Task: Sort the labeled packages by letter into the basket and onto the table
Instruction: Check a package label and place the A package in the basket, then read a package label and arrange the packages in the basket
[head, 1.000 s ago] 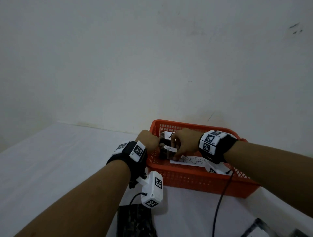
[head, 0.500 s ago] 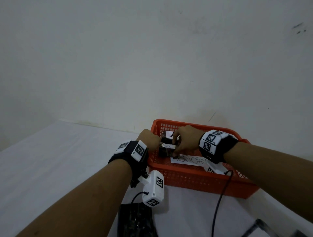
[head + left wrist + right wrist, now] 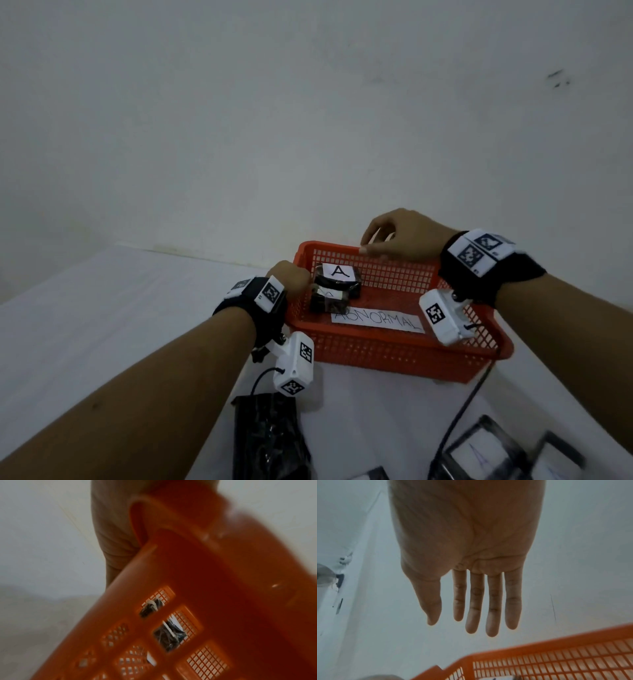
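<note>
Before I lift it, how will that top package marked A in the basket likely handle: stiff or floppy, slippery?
The top package marked A looks like crinkled glossy black wrap, so probably soft and a bit slippery. It sits on another package, so a sideways push may slide it off. It looks small against the orange basket, so likely light.
</note>
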Demonstrator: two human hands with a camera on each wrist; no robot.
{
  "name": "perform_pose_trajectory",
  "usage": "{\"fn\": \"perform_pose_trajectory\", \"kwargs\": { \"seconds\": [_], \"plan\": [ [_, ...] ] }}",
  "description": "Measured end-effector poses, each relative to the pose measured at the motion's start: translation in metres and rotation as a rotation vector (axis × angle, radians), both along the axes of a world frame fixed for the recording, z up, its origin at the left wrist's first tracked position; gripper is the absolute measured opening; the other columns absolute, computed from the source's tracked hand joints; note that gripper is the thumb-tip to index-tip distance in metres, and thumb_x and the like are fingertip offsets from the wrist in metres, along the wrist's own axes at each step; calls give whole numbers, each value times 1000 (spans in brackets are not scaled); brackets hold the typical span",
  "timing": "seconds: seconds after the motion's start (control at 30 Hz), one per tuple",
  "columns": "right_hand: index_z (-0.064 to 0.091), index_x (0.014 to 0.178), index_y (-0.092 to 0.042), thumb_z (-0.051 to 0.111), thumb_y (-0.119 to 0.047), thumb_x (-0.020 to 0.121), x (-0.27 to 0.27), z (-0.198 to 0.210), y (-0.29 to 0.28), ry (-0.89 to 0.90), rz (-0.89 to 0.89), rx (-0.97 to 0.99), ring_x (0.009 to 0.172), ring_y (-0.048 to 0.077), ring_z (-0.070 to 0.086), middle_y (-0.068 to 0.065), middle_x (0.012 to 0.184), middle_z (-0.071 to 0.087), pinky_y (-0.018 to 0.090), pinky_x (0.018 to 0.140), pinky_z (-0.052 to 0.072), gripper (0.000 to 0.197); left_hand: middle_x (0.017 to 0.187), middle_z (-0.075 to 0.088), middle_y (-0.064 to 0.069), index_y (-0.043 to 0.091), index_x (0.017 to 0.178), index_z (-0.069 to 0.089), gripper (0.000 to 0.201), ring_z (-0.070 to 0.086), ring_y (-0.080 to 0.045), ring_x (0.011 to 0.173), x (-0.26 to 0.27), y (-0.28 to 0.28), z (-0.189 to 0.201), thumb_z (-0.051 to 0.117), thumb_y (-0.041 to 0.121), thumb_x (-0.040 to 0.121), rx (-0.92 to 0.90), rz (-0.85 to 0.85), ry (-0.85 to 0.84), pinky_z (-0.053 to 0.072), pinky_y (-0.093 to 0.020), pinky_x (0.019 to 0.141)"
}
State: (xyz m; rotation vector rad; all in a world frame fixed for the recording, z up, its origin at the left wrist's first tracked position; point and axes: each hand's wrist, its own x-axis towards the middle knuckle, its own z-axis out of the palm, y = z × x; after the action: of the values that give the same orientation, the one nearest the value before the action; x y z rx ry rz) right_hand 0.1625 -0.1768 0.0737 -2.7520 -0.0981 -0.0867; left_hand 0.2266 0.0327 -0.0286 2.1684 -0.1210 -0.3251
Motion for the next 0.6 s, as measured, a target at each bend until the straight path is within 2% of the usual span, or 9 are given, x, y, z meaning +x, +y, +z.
{"fn": "perform_pose_trajectory", "kwargs": {
  "seconds": [0.03, 0.13, 0.23, 0.33, 0.4, 0.47, 0.53, 0.6],
  "plan": [
    [74, 106, -28, 75, -51, 88, -11, 4, 0, -19, -1, -15, 87, 8, 74, -9, 98, 77, 29, 76, 60, 29, 130, 63, -25, -8, 125, 61, 37, 63, -38, 117, -2, 1, 2, 47, 19, 104, 12, 2, -13, 51, -38, 95],
    [72, 110, -33, 73, -56, 87, -47, 12, 3, -40, -10, -26, 101, 7, 69, -14, 105, 74, 32, 86, 56, 32, 130, 63, -24, -4, 127, 61, 52, 63, -35, 101, -7, 6, 10, 48, 40, 103, 40, -7, -54, 51, -34, 83],
    [69, 115, -35, 75, -58, 85, -83, 12, 12, -21, -16, -4, 104, 8, 69, -12, 111, 73, 36, 91, 57, 38, 133, 62, -24, -5, 129, 59, 63, 63, -38, 109, -13, 14, 23, 45, 50, 102, 169, -5, -130, 49, -33, 78],
    [68, 117, -35, 77, -54, 85, -120, 8, 28, -36, -12, 40, 104, 4, 67, -15, 109, 73, 31, 92, 54, 39, 129, 63, -25, -7, 125, 61, 62, 63, -38, 115, -25, 29, 39, 48, 49, 101, 251, -15, -248, 47, -34, 79],
    [68, 116, -38, 79, -52, 84, -144, 1, 41, -43, -8, 62, 101, 1, 67, -17, 104, 73, 30, 92, 54, 37, 108, 69, -25, -3, 103, 69, 48, 66, -36, 99, -38, 38, 48, 53, 42, 98, 277, -51, -315, 44, -29, 68],
    [67, 115, -40, 80, -51, 83, -166, -8, 53, -23, -1, 77, 98, -1, 67, -18, 102, 72, 30, 92, 55, 37, 87, 66, -14, 6, 83, 66, 33, 62, -29, 83, -58, 46, 54, 55, 35, 95, 300, -91, -391, 43, -28, 67],
    [66, 117, -40, 81, -49, 82, -187, -20, 64, 22, 25, 105, 97, -1, 67, -17, 103, 72, 29, 91, 56, 40, 89, 67, -9, 14, 89, 70, 20, 61, -23, 83, -85, 53, 59, 58, 29, 93, 301, -146, -453, 48, -30, 72],
    [65, 119, -38, 81, -50, 82, -205, -33, 74, 77, 49, 122, 95, -1, 67, -15, 102, 73, 27, 89, 55, 42, 99, 73, -8, 9, 103, 75, 23, 69, -22, 90, -114, 56, 61, 62, 24, 93, 263, -221, -495, 57, -33, 78]
  ]
}}
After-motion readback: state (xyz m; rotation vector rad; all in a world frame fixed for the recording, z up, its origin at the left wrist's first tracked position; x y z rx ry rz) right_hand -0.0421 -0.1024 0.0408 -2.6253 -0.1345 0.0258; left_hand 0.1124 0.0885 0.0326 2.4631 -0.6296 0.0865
